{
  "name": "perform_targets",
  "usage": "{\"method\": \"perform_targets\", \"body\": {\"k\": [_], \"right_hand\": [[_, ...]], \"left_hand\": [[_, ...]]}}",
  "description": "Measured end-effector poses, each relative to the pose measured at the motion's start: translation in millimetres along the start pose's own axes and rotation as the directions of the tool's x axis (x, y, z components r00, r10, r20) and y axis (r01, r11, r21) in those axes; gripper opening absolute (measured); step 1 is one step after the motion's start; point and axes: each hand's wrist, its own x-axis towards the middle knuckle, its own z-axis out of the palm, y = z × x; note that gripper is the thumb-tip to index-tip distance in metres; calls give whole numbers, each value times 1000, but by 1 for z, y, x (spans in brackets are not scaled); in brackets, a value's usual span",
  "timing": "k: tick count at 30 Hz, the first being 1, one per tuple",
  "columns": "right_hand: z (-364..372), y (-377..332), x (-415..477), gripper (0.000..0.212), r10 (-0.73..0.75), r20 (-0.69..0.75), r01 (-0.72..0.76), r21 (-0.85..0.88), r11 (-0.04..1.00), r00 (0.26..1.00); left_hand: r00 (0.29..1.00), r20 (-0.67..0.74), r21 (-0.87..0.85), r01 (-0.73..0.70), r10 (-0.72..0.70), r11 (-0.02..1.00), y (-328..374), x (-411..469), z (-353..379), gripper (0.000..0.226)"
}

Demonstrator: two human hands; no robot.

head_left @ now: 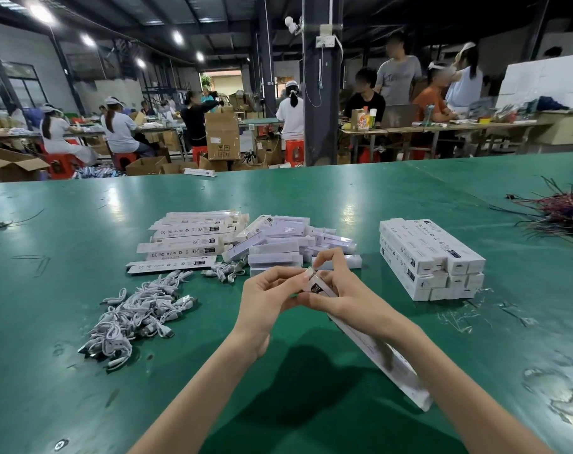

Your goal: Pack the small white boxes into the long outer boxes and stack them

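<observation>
**Closing an end flap.** The long outer box [406, 385] is slanting over the near counter [82, 224], its near end running out beneath the right forearm and its far end raised between both hands. The left hand [265, 299] is curling round that end from the left and steadying it. The right hand [347, 299] is gripping the box from the right, while its thumb and forefinger are pinching the small end flap [311, 275].

To close it well, the left hand should be keeping the walls square — a squeezed mouth will likely jam the tab — while the flap is being folded on its crease and tucked straight in. Whether a small box is already inside cannot be told, as fingers are hiding the mouth.

Beyond the hands, loose small white boxes [278, 249] are lying heaped, with flat outer boxes [183, 244] to their left and coiled cables [137, 316] nearer — the finished stack [432, 260] is standing to the right.
</observation>
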Motion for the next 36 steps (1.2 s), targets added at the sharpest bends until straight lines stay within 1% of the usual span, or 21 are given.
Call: {"method": "perform_targets", "body": {"k": [1,2,4,6,9,11,13,16,19,20,24,26,27,28,29,30,31,32,33,35,36], "right_hand": [[0,1,0,45,2,-1,-2,-3,1000,1000],[0,1,1,44,5,1,-5,-3,1000,1000],[0,2,2,41,13,13,-13,7,1000,1000],[0,3,2,39,22,34,-23,24,999,999],[0,2,1,40,31,63,-35,66,997,998],[-2,1,0,38,30,82,-37,84,996,996],[-3,0,-1,34,33,106,-43,93,995,994],[-5,1,0,35,64,133,-78,105,991,989],[-5,2,0,44,98,175,-118,104,988,980],[-4,2,0,46,108,186,-129,101,986,976],[-7,6,0,36,155,157,-167,68,984,975],[-6,9,4,32,232,110,-244,104,964,966],[-4,9,7,30,296,69,-304,175,937,953],[-2,8,9,27,359,19,-349,295,890,933],[-1,8,12,22,407,-17,-358,441,823,913],[-3,7,14,17,435,-23,-345,574,743,900],[-6,7,15,19,448,-12,-330,659,676,894],[-10,7,14,20,458,11,-332,705,627,889],[-12,8,13,21,477,33,-348,730,589,878],[-12,10,11,30,530,75,-418,711,565,844],[-9,11,11,34,553,86,-451,688,569,829]], "left_hand": [[1000,8,-8,12,-12,1000,1,0,-1,4],[999,17,-21,30,-29,999,3,-1,-1,5],[997,45,-35,67,-66,997,4,1,-3,21],[994,67,-36,91,-89,995,6,2,-5,26],[990,105,-21,95,-93,995,7,4,-8,8],[988,124,-20,93,-90,995,7,5,-9,6],[988,135,3,69,-69,998,6,5,-11,8],[989,147,96,-18,4,995,4,5,-11,21],[976,197,181,-132,95,975,0,4,-10,9],[970,221,181,-147,105,972,0,3,-10,3],[957,286,261,-130,52,957,1,3,-13,23],[942,329,414,-212,72,885,-3,2,-13,45],[923,367,502,-301,115,811,-8,1,-11,59],[888,423,580,-418,180,700,-13,-1,-9,72],[831,497,631,-544,251,553,-20,-1,-6,82],[763,566,645,-645,310,410,-28,0,-3,87],[709,614,638,-705,347,311,-34,1,0,87],[677,638,622,-734,368,273,-39,1,1,82],[661,641,602,-748,389,279,-42,1,2,76],[668,611,557,-744,425,368,-48,-1,2,64],[697,572,539,-717,432,443,-50,-2,1,62]]}}
